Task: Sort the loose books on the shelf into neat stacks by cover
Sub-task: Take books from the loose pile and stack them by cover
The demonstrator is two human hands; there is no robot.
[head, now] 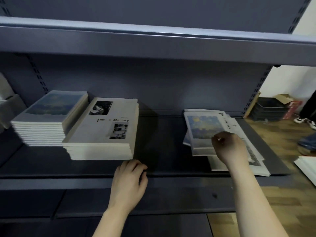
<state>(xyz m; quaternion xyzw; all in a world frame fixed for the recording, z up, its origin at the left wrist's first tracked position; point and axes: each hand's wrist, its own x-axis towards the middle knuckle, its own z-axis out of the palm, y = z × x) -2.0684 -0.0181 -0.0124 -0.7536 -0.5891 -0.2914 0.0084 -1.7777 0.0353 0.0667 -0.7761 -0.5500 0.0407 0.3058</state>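
On the dark shelf (162,134) stand two neat stacks at the left: blue painted-cover books (49,115) and, beside them, white "Time Memory" books (102,127). At the right lies a loose, fanned pile; its top book (201,129) has the blue painted cover, with white "Time Memory" books (256,161) under it. My right hand (229,147) lies on the top blue book's near right corner, fingers curled at its edge. My left hand (130,182) rests with loosely curled fingers on the shelf's front edge, just below the white stack, holding nothing.
An upper shelf (153,40) overhangs the work area. Right of the shelving is a wooden floor with stacked dark trays (268,108), a cardboard box (283,98), another person's shoes (306,120), and a white stack (307,165) at the right edge.
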